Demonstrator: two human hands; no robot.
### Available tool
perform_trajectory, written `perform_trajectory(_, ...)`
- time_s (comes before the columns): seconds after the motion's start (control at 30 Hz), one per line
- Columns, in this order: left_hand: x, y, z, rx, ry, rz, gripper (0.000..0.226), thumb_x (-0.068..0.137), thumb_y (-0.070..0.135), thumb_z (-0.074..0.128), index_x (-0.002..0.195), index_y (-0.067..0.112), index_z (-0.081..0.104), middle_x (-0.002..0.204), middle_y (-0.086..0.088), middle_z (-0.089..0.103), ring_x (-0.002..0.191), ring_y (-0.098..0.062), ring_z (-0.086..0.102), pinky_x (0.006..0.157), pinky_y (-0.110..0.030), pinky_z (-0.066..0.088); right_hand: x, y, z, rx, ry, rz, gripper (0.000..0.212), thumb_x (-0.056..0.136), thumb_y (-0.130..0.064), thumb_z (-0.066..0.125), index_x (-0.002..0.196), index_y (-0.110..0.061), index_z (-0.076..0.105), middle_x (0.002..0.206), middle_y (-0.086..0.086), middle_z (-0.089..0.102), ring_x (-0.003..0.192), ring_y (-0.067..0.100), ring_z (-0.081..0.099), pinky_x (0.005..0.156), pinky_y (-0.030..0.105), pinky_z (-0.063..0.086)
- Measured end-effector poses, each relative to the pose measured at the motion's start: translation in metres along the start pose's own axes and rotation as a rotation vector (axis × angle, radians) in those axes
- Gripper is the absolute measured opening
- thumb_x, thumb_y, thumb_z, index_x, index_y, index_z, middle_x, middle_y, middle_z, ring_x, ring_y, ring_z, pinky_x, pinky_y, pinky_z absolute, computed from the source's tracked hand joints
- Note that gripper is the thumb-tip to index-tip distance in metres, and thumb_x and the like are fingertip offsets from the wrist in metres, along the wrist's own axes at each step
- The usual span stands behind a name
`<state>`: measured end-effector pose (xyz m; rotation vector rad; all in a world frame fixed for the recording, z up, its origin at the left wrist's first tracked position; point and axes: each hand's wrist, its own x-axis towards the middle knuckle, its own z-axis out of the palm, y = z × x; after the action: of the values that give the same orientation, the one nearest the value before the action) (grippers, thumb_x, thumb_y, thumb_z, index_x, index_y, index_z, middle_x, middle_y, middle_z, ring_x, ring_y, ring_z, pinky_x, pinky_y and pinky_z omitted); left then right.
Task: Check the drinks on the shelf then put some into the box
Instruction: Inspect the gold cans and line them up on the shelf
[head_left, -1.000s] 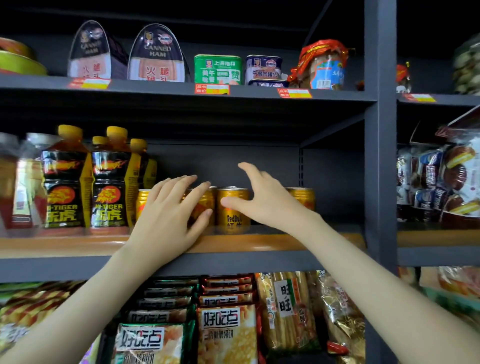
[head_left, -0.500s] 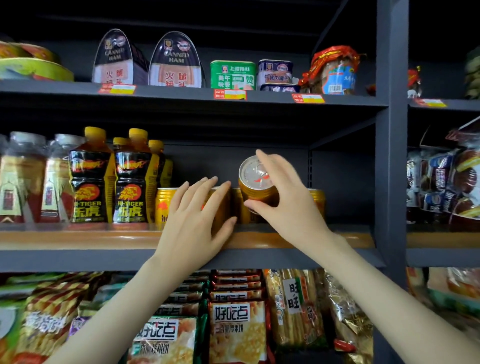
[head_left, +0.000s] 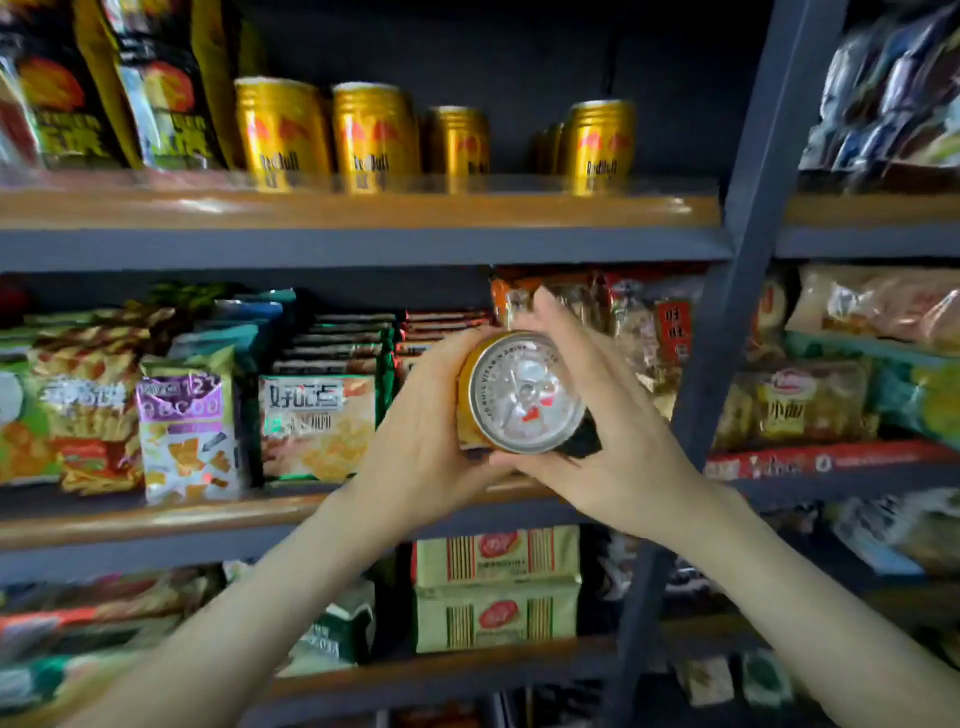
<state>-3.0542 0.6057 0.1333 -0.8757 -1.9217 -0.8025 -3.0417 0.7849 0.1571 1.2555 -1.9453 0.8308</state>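
While the left hand and right hand cup the gold Red Bull can, lid toward the camera, below the drinks shelf, best rotate it slowly in a firm grip to inspect it.

Four gold cans counted along the front edge of the upper shelf, at least one more half hidden behind the rightmost, one can held by two hands, left hand and right hand, two dark bottles seen at the shelf's left end, two green boxes stacked lower down.
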Motion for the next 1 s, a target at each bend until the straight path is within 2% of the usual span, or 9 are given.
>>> perform_trajectory(0.17,-0.068,0.013,0.022,0.086,-0.159,-0.119,0.074,0.078,0.046,0.07,0.134,0.012,0.036,0.128,-0.012,0.047,0.121,-0.025,0.044,0.106,-0.02,0.03,-0.056,0.002,0.017,0.183,-0.154,0.256,0.084,0.071,-0.024,0.085,0.135,-0.04,0.032,0.129,-0.04,0.027,0.123,-0.019,0.031,0.099,0.002,0.029)
perform_trajectory(0.27,-0.101,0.033,0.029,0.041,-0.184,-0.289,0.074,0.074,0.043,0.07,0.136,0.024,0.035,0.131,0.001,0.046,0.123,-0.015,0.044,0.105,-0.018,0.034,-0.088,0.001,0.024,0.33,-0.125,0.42,0.074,0.066,-0.029,0.087,0.124,-0.04,0.041,0.12,-0.033,0.043,0.116,-0.014,0.043,0.094,0.007,0.039)
perform_trajectory(0.37,-0.129,0.064,0.039,-0.203,-0.07,-0.56,0.077,0.07,0.043,0.077,0.13,0.036,0.03,0.13,0.017,0.045,0.121,-0.003,0.05,0.091,-0.02,0.048,-0.118,-0.005,0.033,0.862,-0.048,0.814,0.079,0.053,-0.041,0.091,0.121,-0.032,0.052,0.112,-0.016,0.061,0.106,0.009,0.062,0.082,0.028,0.054)
perform_trajectory(0.47,-0.155,0.087,0.05,-0.43,0.113,-0.734,0.081,0.072,0.05,0.08,0.132,0.037,0.028,0.133,-0.004,0.044,0.124,-0.023,0.051,0.09,-0.04,0.054,-0.144,-0.019,0.049,1.462,0.062,1.138,0.085,0.043,-0.036,0.096,0.115,-0.009,0.06,0.104,0.012,0.07,0.093,0.028,0.07,0.066,0.036,0.058)
perform_trajectory(0.53,-0.167,0.098,0.052,-0.432,0.104,-0.811,0.082,0.072,0.051,0.08,0.135,0.035,0.031,0.135,-0.012,0.041,0.127,-0.03,0.048,0.096,-0.051,0.05,-0.154,-0.034,0.057,1.671,0.11,1.239,0.071,0.054,-0.031,0.092,0.114,-0.003,0.065,0.109,0.019,0.069,0.092,0.029,0.07,0.066,0.036,0.06)
perform_trajectory(0.63,-0.174,0.11,0.05,-0.463,0.124,-0.987,0.076,0.066,0.035,0.084,0.13,0.029,0.044,0.125,0.0,0.058,0.119,-0.018,0.058,0.099,-0.045,0.05,-0.164,-0.049,0.065,1.859,0.161,1.35,0.044,0.078,-0.026,0.069,0.115,-0.003,0.064,0.114,0.02,0.068,0.098,0.029,0.07,0.078,0.037,0.06)
perform_trajectory(0.8,-0.169,0.11,0.038,-0.419,0.132,-1.171,0.064,0.054,0.04,0.086,0.111,0.027,0.059,0.107,0.002,0.07,0.1,-0.011,0.068,0.086,-0.032,0.056,-0.177,-0.046,0.083,1.846,-0.06,1.294,0.077,0.059,-0.041,0.09,0.126,-0.014,0.063,0.132,0.017,0.059,0.118,0.033,0.059,0.095,0.053,0.05)
perform_trajectory(0.9,-0.171,0.107,0.031,-0.418,0.133,-1.299,0.063,0.056,0.047,0.083,0.109,0.019,0.061,0.101,-0.001,0.072,0.093,-0.014,0.07,0.081,-0.031,0.058,-0.183,-0.043,0.091,1.686,-0.131,1.245,0.094,0.05,-0.036,0.095,0.133,-0.022,0.051,0.126,0.007,0.065,0.117,0.028,0.061,0.091,0.046,0.053)
perform_trajectory(1.0,-0.175,0.101,0.025,-0.487,0.143,-1.46,0.069,0.055,0.051,0.083,0.107,0.01,0.064,0.094,-0.006,0.075,0.086,-0.021,0.073,0.082,-0.042,0.059,-0.184,-0.051,0.095,1.431,-0.176,1.193,0.089,0.053,-0.025,0.091,0.131,-0.031,0.048,0.12,0.001,0.066,0.111,0.022,0.064,0.09,0.039,0.054)
